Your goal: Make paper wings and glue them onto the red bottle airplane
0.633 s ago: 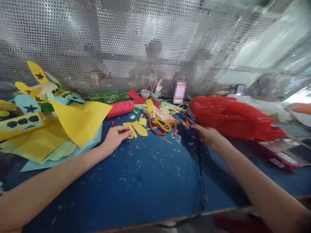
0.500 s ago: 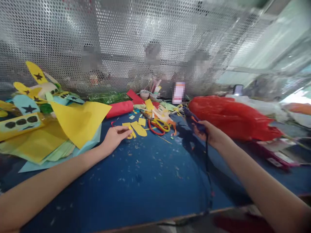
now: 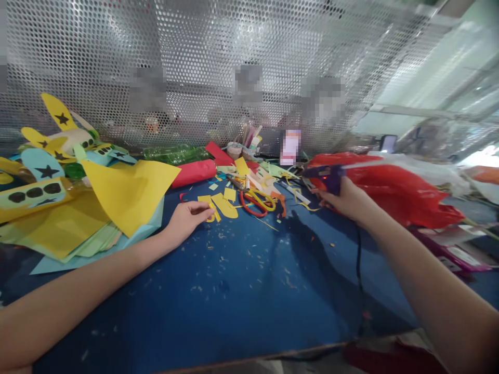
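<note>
My right hand [image 3: 348,200] grips a dark purple hot glue gun [image 3: 326,178], its small light glowing orange and a pale glue stick jutting from its back. The black cord [image 3: 359,265] hangs from the gun down to the table's front edge. On the left side, my left hand [image 3: 187,221] rests low over the table with thumb and fingers pinched at a small yellow paper piece [image 3: 211,213]. Next to it lie yellow cut-outs [image 3: 225,206] and a yellow square [image 3: 230,194]. Scissors with red and yellow handles [image 3: 255,202] are just beyond these.
Yellow and green paper sheets [image 3: 78,223] and decorated paper planes [image 3: 37,169] fill the left. A red wrapped roll [image 3: 194,174], a green bottle [image 3: 167,154] and a lit phone [image 3: 290,147] stand behind. At right is a red plastic bag [image 3: 405,192]. Scraps litter the blue table [image 3: 234,301].
My right hand has lifted the glue gun up and to the right, turning it level in front of the red bag; its cord swung right. My left hand has barely moved.
</note>
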Demonstrator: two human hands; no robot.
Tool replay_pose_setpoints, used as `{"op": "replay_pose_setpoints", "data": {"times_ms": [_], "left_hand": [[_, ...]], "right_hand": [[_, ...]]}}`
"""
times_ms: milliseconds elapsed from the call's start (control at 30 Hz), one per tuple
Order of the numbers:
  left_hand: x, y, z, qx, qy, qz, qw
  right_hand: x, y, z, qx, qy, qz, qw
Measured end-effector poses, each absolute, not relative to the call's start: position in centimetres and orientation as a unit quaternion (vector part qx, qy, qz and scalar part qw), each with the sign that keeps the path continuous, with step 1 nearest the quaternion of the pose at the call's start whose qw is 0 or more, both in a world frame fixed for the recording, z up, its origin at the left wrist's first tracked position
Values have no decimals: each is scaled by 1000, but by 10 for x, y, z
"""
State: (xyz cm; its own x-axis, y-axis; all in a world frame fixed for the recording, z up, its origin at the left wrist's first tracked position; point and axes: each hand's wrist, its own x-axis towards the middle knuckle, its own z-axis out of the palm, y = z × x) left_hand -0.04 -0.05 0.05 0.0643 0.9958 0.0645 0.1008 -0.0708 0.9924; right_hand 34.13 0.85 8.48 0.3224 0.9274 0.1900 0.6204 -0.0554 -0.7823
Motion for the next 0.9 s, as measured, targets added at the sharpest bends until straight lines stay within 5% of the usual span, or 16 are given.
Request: {"op": "replay_pose_setpoints", "data": {"times_ms": [400, 633, 900], "left_hand": [[0, 15, 1, 545, 462, 499, 491], [-8, 30, -5, 526, 447, 511, 512], [-9, 25, -3, 597, 453, 459, 478]], "right_hand": [[279, 25, 81, -493, -449, 508, 545], [216, 12, 31, -412, -695, 409, 425], [219, -12, 2, -427, -767, 319, 357]]}}
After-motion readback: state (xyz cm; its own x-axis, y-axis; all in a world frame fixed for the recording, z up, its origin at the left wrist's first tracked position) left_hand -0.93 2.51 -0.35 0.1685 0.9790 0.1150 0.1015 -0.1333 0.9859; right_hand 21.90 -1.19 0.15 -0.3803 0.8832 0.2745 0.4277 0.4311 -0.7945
